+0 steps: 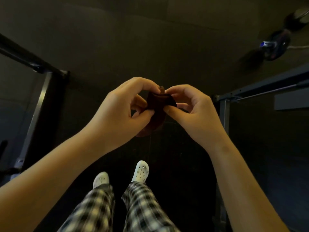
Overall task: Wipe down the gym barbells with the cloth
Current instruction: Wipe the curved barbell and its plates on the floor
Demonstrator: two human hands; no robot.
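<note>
A small dark brown cloth hangs in front of me at the middle of the view, held up over the dark floor. My left hand pinches its left edge between thumb and fingertips. The right edge is pinched by my right hand, fingers curled round the fabric. The cloth's lower part droops below both hands. A barbell end with dark weight plates lies on the floor at the far right, well away from my hands.
A black metal rack frame stands at the left, and a grey steel frame at the right. My feet in white clogs stand on the dark rubber floor between them.
</note>
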